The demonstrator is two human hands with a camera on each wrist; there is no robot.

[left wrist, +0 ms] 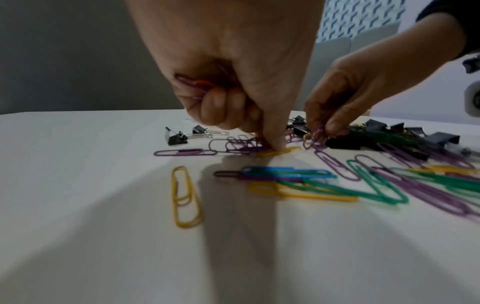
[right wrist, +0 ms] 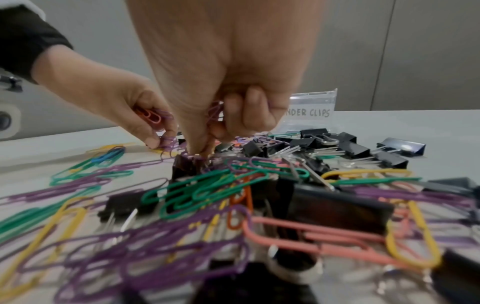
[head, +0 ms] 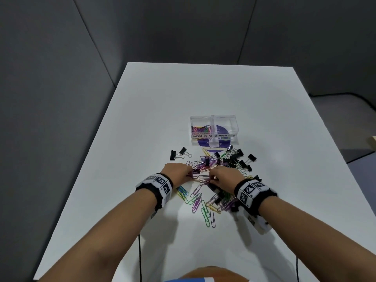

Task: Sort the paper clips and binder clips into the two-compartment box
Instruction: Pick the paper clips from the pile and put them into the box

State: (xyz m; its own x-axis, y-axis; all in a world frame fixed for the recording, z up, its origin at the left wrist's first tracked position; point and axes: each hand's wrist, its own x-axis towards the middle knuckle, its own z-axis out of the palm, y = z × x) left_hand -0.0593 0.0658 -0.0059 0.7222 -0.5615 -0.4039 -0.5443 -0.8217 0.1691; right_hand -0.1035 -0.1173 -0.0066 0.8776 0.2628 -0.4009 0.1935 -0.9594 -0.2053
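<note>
A clear two-compartment box (head: 213, 119) stands past the pile; its left half, labelled PAPER CLIPS, holds several coloured paper clips (head: 200, 128), and nothing shows in the BINDER CLIPS half (right wrist: 311, 112). Mixed coloured paper clips (head: 200, 202) and black binder clips (head: 237, 159) lie heaped in front of it. My left hand (head: 188, 174) holds purple and orange paper clips (left wrist: 197, 84) in its curled fingers, its fingertip on a yellow clip (left wrist: 279, 151). My right hand (head: 212, 177) holds purple clips (right wrist: 215, 111) and pinches into the pile (right wrist: 200, 153).
Two binder clips (head: 178, 154) lie apart at the pile's left. A yellow paper clip (left wrist: 185, 197) lies alone near my left wrist. Bare white table (head: 203, 90) stretches behind the box. Thin black cords (head: 139, 257) hang near the front edge. Grey walls surround the table.
</note>
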